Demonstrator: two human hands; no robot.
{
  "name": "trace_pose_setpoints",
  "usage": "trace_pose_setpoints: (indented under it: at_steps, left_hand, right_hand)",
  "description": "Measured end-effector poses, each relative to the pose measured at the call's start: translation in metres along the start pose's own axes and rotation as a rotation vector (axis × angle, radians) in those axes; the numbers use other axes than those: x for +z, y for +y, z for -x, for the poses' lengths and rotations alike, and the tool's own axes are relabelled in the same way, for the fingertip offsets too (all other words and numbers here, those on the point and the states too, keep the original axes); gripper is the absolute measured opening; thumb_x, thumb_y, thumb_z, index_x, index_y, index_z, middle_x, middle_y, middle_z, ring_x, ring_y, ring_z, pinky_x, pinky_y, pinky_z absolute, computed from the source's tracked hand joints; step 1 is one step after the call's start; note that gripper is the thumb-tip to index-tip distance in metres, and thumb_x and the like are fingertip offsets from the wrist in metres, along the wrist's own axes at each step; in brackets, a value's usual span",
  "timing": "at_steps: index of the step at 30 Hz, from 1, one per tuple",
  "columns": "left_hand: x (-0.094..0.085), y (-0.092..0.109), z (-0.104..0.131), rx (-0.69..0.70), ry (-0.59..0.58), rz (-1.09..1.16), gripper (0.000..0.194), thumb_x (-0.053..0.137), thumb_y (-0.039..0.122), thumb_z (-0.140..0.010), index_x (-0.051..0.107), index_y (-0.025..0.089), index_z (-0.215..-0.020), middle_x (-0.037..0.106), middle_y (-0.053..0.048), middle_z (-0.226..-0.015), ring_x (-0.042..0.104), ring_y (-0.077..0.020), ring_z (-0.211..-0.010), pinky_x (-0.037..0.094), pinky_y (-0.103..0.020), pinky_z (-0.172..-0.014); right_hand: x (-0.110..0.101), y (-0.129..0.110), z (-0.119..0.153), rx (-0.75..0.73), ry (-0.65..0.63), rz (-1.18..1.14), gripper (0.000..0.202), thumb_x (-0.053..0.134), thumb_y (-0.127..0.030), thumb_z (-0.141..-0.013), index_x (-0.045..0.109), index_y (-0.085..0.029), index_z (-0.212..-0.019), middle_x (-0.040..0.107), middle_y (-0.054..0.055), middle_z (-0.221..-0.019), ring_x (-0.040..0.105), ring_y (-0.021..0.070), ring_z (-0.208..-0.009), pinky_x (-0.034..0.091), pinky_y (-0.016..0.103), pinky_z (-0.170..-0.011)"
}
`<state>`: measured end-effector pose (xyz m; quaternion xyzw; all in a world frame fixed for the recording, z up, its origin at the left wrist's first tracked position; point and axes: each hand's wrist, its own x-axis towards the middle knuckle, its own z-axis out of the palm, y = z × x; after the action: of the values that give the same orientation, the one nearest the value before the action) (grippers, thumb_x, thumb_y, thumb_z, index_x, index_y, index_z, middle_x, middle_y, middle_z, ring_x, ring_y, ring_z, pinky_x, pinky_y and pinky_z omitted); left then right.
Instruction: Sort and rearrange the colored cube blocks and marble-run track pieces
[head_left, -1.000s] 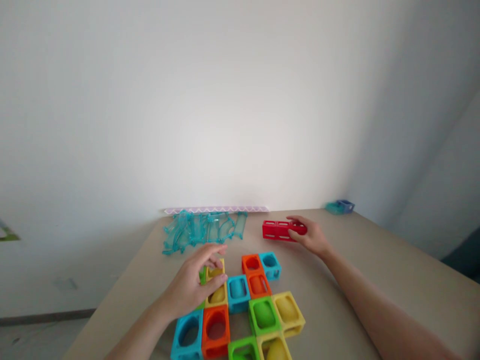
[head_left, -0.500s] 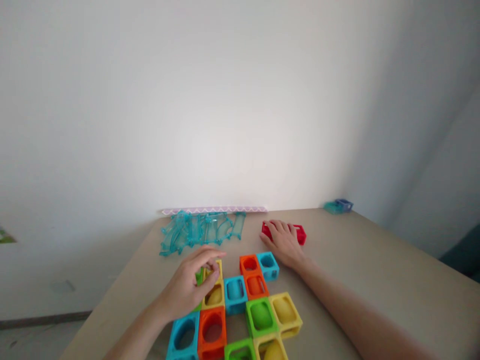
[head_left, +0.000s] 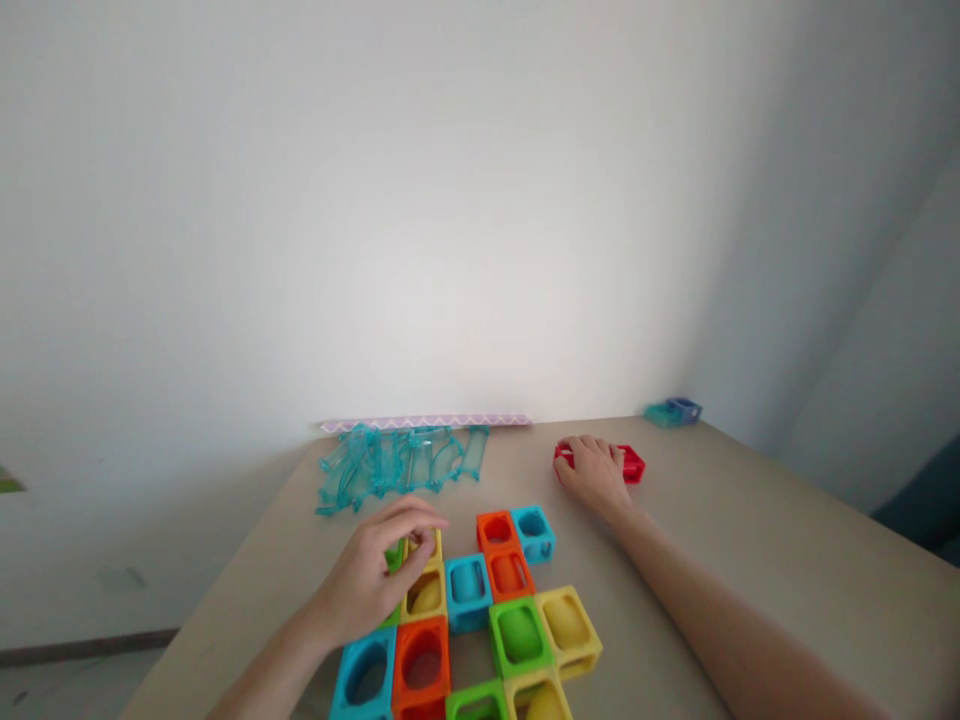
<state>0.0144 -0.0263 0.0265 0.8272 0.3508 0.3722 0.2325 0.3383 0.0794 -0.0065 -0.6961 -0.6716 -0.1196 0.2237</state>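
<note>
On the table lies a red block piece point(head_left: 634, 464), with my right hand point(head_left: 596, 472) closed over its left part. Its kind beyond a hollow plastic frame is partly hidden under my fingers. My left hand point(head_left: 386, 560) hovers over the left side of the joined cube blocks, fingers curled and slightly apart, nothing seen in them. Beneath and beside it are a yellow block point(head_left: 426, 594), an orange block point(head_left: 421, 660) and a blue block point(head_left: 366, 672). Right of these stand another blue block point(head_left: 468, 580), a green block point(head_left: 519, 637) and further orange and yellow ones.
Translucent teal track pieces point(head_left: 405, 462) lie in a heap at the back left. Behind them a pale purple patterned strip point(head_left: 427, 422) runs along the wall. A dark blue block point(head_left: 684, 410) and a teal piece point(head_left: 661, 415) sit at the far right corner.
My right hand has moved to the right along the table, and the red block piece has shifted with it. My left hand has stayed nearly in place.
</note>
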Motion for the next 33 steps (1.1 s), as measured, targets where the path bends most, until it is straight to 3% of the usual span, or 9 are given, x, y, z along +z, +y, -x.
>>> trace_pose_setpoints:
  at_steps: [9, 12, 16, 20, 24, 29, 33]
  left_hand:
    - [-0.001, 0.004, -0.001, 0.001, 0.002, -0.011, 0.020, 0.048, 0.022, -0.090, 0.066, 0.020, -0.098, 0.062, -0.007, -0.097, 0.059, -0.0167, -0.089, 0.046, -0.028, -0.082]
    - [0.000, -0.001, -0.001, 0.014, 0.088, -0.056, 0.021, 0.047, 0.020, -0.089, 0.067, 0.020, -0.094, 0.064, -0.007, -0.096, 0.059, -0.0178, -0.091, 0.047, -0.029, -0.083]
    - [0.003, -0.015, -0.001, -0.102, 0.247, -0.146, 0.021, 0.048, 0.017, -0.085, 0.068, 0.020, -0.093, 0.066, -0.007, -0.097, 0.061, -0.0194, -0.094, 0.047, -0.032, -0.085]
    - [0.006, -0.023, -0.003, -0.275, 0.201, -0.116, 0.021, 0.050, 0.022, -0.082, 0.069, 0.020, -0.089, 0.070, -0.005, -0.092, 0.064, -0.0201, -0.086, 0.049, -0.032, -0.079]
    - [0.008, -0.027, -0.006, -0.447, 0.199, -0.036, 0.024, 0.049, 0.027, -0.079, 0.071, 0.019, -0.082, 0.072, -0.005, -0.088, 0.064, -0.0229, -0.087, 0.047, -0.036, -0.082]
    - [0.006, -0.039, -0.006, -0.666, 0.358, 0.153, 0.030, 0.041, 0.026, -0.074, 0.069, 0.016, -0.071, 0.069, -0.005, -0.072, 0.064, -0.0221, -0.074, 0.047, -0.032, -0.067]
    - [0.000, -0.039, -0.003, -0.667, 0.326, -0.201, 0.031, 0.039, 0.029, -0.078, 0.060, 0.019, -0.057, 0.063, -0.004, -0.061, 0.059, -0.0224, -0.067, 0.036, -0.030, -0.059]
  right_hand:
    - [-0.004, 0.006, -0.002, 0.035, 0.068, -0.068, 0.031, 0.048, -0.027, -0.078, 0.066, -0.015, -0.100, 0.065, 0.015, -0.100, 0.053, 0.0332, -0.099, 0.032, 0.048, -0.089]
    - [-0.015, 0.001, -0.001, 0.001, 0.141, -0.131, 0.030, 0.047, -0.022, -0.078, 0.065, -0.013, -0.101, 0.063, 0.017, -0.102, 0.053, 0.0334, -0.100, 0.032, 0.049, -0.091]
    - [-0.037, -0.024, 0.015, -0.212, 0.167, -0.281, 0.023, 0.045, -0.022, -0.083, 0.063, -0.019, -0.099, 0.064, 0.009, -0.103, 0.056, 0.0245, -0.101, 0.038, 0.037, -0.092]
    - [-0.063, -0.057, 0.042, -0.576, 0.107, -0.616, 0.016, 0.048, -0.018, -0.084, 0.061, -0.020, -0.091, 0.064, 0.007, -0.091, 0.058, 0.0221, -0.089, 0.045, 0.036, -0.083]
    - [-0.082, -0.080, 0.064, -0.754, -0.051, -0.755, 0.023, 0.051, -0.015, -0.081, 0.061, -0.019, -0.102, 0.063, 0.009, -0.098, 0.057, 0.0224, -0.093, 0.046, 0.036, -0.083]
    - [-0.080, -0.093, 0.076, -0.824, -0.346, -0.622, 0.039, 0.060, -0.027, -0.081, 0.058, -0.018, -0.118, 0.056, 0.013, -0.122, 0.052, 0.0263, -0.111, 0.041, 0.041, -0.097]
    - [-0.075, -0.094, 0.077, -0.797, -0.387, -0.567, 0.039, 0.058, -0.031, -0.084, 0.057, -0.019, -0.121, 0.058, 0.012, -0.120, 0.052, 0.0257, -0.110, 0.039, 0.041, -0.098]
